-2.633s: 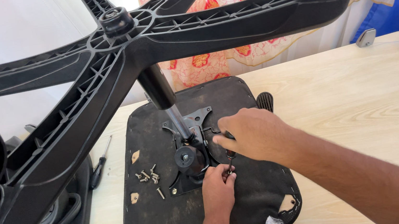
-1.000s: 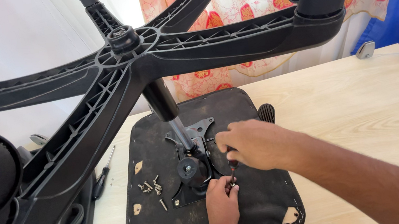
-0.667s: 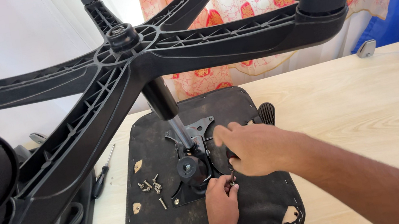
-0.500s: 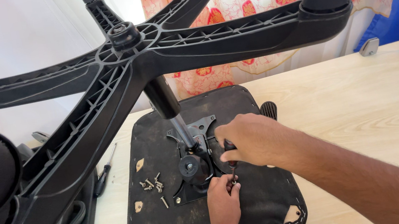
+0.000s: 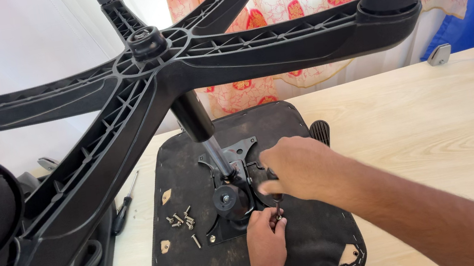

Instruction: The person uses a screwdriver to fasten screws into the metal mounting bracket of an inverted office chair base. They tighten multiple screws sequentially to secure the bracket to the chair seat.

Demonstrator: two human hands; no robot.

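Down at the black metal mounting plate (image 5: 238,183), bolted to the underside of the upturned chair seat (image 5: 301,229) lying on the pale wooden desk (image 5: 436,122), a screwdriver (image 5: 275,193) stands nearly upright over a fastener at the plate's near edge. The right hand (image 5: 295,169) has its grip closed around the tool's handle from above. The left hand (image 5: 267,240) comes in from below, fingertips pinched around the tip and the small screw there, steadying both. To my eye, the thing to get right is keeping the shaft square to the seat with steady downward pressure, so the tip doesn't slip out of the head. Just left of the plate, a scatter of loose screws (image 5: 180,221) sits on the seat fabric. Rising from the plate, the gas cylinder (image 5: 203,135) carries the five-armed caster base (image 5: 177,67) overhead. A second screwdriver (image 5: 124,206) lies on the desk's left edge.
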